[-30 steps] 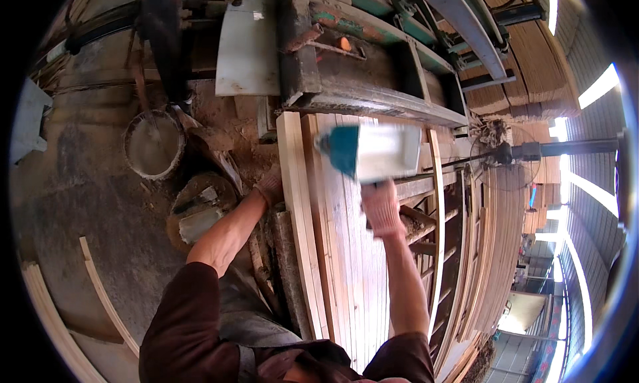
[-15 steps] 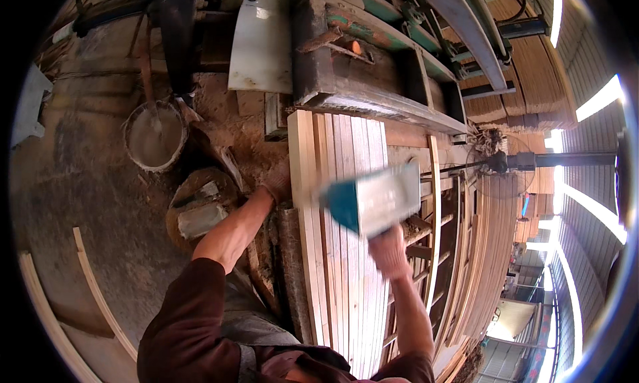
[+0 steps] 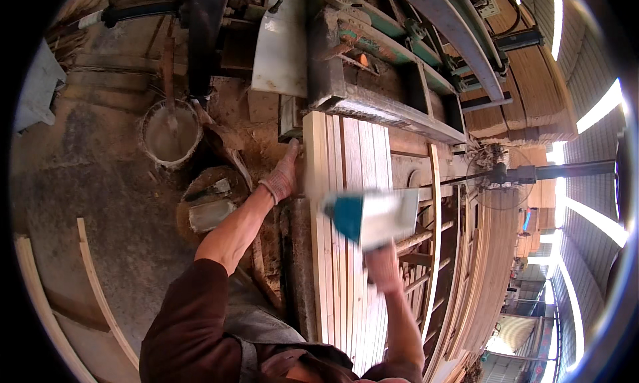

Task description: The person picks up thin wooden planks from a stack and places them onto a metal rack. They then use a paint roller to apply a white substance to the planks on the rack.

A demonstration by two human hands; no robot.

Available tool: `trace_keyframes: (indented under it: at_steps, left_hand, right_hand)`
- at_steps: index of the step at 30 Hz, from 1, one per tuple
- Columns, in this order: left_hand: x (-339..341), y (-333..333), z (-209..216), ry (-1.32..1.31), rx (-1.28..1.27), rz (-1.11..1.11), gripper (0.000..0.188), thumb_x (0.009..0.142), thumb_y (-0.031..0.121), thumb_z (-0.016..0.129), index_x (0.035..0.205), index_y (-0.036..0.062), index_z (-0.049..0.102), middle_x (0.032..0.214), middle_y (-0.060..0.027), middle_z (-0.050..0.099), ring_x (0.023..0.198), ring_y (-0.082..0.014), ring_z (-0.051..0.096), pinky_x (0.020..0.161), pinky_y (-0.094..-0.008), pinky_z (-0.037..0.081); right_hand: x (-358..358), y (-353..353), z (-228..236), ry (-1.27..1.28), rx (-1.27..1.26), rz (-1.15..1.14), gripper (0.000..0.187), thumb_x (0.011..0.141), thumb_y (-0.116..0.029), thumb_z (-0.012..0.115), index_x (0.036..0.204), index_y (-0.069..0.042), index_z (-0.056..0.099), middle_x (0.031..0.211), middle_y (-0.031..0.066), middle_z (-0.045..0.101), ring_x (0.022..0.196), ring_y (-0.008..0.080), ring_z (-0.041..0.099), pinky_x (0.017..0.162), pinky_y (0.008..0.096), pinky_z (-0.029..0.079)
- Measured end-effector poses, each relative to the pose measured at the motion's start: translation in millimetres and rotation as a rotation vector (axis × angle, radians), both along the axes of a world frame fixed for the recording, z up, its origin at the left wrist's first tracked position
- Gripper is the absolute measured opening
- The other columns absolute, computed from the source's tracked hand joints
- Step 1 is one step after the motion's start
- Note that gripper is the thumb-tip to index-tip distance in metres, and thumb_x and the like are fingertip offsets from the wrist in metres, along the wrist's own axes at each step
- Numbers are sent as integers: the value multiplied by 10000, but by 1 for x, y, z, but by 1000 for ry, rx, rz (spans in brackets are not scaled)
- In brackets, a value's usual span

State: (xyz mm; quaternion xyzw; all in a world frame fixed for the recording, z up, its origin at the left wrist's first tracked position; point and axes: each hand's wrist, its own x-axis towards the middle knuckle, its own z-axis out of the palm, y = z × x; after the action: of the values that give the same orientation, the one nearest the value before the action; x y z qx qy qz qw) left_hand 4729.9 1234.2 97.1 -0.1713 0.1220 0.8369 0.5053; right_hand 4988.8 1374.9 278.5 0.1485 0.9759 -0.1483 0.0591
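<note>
Pale wooden strips (image 3: 338,276) lie side by side in a tight row, running away from me. My right hand (image 3: 384,268), in a pinkish work glove, is closed round the handle of a boxy white-and-teal hand applicator (image 3: 386,216). Motion blurs this tool, which is over the strips' right half; whether its underside touches them is hidden. Their top faces have a wet-looking sheen. My gloved left hand (image 3: 283,175) is at the outer left side of the row, its fingers stretched out and pointing away, holding nothing I can see.
A bucket (image 3: 171,135) of pale liquid with a stick in it stands on the floor at left. Nearer is a round container (image 3: 212,206). A metal machine frame (image 3: 393,113) crosses the strips' far end. Stacked boards (image 3: 492,250) and a fan (image 3: 502,175) are at right.
The applicator has moved slightly nearer to me and turned more level, together with my right hand. My left hand has slid away from me along the row, its fingers now showing more plainly.
</note>
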Motion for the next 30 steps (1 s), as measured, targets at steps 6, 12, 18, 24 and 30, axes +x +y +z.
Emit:
trace_keyframes:
  at_steps: [6, 12, 18, 24, 30]
  left_hand:
    - [-1, 15, -34, 111, -184, -14, 720, 958, 616, 671, 1404, 57, 590, 1364, -91, 652, 1231, -263, 594, 1053, -456, 497]
    - [4, 22, -45, 134, -136, -11, 727, 955, 583, 692, 1472, 92, 550, 1448, -109, 605, 1322, -296, 548, 1123, -490, 448]
    - [-6, 31, -94, 86, 22, -79, 683, 958, 621, 630, 1375, 82, 619, 1373, -121, 653, 1274, -304, 588, 1112, -496, 471]
    - [4, 15, -57, 184, 106, -27, 660, 958, 592, 648, 1375, 81, 618, 1400, -109, 639, 1275, -273, 591, 1101, -493, 483]
    - [2, 20, -59, 171, 28, -99, 626, 975, 564, 655, 1375, 83, 618, 1414, -96, 635, 1259, -265, 600, 1077, -503, 499]
  right_hand:
    - [162, -86, 54, -282, -236, -646, 395, 919, -306, 683, 1249, -94, 727, 1114, 264, 733, 1159, 412, 686, 935, 466, 561]
    - [92, -83, 48, -337, -73, -560, 304, 906, -190, 674, 1156, -35, 748, 1046, 262, 747, 1066, 378, 736, 871, 445, 578]
    - [-97, -22, -38, 206, -122, -198, 271, 975, -193, 613, 1128, 13, 700, 931, 270, 737, 824, 344, 735, 700, 438, 586]
    - [-232, -28, -31, 86, -297, -561, 485, 1058, -459, 535, 1202, -11, 651, 940, 257, 741, 763, 385, 740, 643, 471, 575]
    - [-192, 6, -49, 108, 4, -221, 348, 1034, -291, 585, 1111, 41, 653, 864, 204, 699, 695, 286, 697, 563, 381, 612]
